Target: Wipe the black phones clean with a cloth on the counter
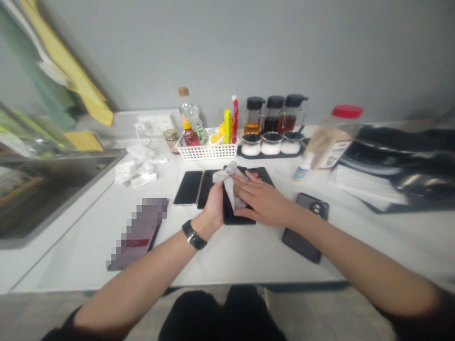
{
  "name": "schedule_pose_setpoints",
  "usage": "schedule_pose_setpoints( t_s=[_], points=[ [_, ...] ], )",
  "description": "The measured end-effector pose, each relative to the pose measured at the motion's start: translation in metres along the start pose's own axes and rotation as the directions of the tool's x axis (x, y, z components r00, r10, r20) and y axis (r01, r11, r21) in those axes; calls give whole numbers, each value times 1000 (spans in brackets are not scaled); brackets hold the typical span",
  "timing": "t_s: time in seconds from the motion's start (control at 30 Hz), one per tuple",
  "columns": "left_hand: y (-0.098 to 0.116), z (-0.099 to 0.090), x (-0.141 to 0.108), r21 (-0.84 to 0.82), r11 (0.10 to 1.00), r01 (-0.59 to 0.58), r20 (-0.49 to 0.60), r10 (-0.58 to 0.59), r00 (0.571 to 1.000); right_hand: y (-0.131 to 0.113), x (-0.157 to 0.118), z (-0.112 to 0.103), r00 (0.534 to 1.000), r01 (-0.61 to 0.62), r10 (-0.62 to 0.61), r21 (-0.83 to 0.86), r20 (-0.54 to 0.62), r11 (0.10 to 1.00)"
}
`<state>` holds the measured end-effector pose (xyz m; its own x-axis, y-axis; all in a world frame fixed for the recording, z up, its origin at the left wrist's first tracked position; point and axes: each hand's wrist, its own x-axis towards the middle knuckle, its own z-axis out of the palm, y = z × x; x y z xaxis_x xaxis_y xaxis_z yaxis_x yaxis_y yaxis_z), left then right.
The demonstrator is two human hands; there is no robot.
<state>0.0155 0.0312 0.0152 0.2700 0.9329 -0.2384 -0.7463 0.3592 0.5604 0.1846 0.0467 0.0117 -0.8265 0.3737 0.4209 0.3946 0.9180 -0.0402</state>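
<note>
My left hand [214, 204], with a dark wristband on its wrist, grips the left side of a black phone [241, 220] just over the counter. My right hand [265, 199] presses a crumpled pale grey cloth [230, 185] on the phone's face, its fingers stretched over the cloth. Much of the phone is hidden by cloth and fingers. Just left of them lie a silver-edged phone [187, 188] and a second dark phone [204, 192]. Behind my right hand is another flat black device [267, 175], partly covered. A dark phone case [311, 227] lies near my right forearm.
A purplish cloth-like item [142, 232], partly pixelated, lies at left. Behind it are crumpled tissues [137, 168] and the sink [64, 194]. A white basket [209, 151], seasoning jars [272, 144], a small bottle [303, 168], and a red-lidded jar [334, 137] line the back. Dark pans [408, 161] stand right.
</note>
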Motion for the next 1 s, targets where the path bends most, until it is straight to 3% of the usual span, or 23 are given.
schedule_pose_setpoints(
  t_s=[0.07, 0.13, 0.27, 0.33, 0.5, 0.7, 0.77, 0.9, 1.0],
  points=[
    [4, -1, -4, 6, 996, 88, 4, -88, 996, -3, 0, 2, 991, 127, -129, 77, 23, 989],
    [7, -2, -5, 2, 989, 145, 23, -145, 989, -1, -1, 2, 985, 171, -173, 95, 15, 981],
    [4, 1, -1, -7, 1000, 19, -45, -20, 999, 11, -4, -5, 998, -58, 58, -10, -29, 998],
    [4, 3, -1, -9, 1000, -9, -57, 8, 998, 12, -5, -6, 995, -97, 95, -31, -34, 995],
    [16, 3, -7, -5, 990, 138, 76, -137, 988, -2, -1, -3, 990, 141, -142, 32, 7, 989],
    [1, 10, -1, -10, 999, -53, -56, 53, 997, 15, -5, -2, 985, -169, 165, -83, -52, 982],
    [1, 10, 0, -15, 999, -36, -55, 35, 998, 14, -5, -1, 994, -101, 100, -45, -35, 994],
    [20, 5, -5, -28, 998, 55, 52, -53, 997, -2, -2, 0, 985, 174, -173, 78, -18, 982],
    [25, 7, -8, -30, 1000, -2, 25, 3, 1000, 0, -1, -5, 991, 131, -129, 34, -46, 991]
  ],
)
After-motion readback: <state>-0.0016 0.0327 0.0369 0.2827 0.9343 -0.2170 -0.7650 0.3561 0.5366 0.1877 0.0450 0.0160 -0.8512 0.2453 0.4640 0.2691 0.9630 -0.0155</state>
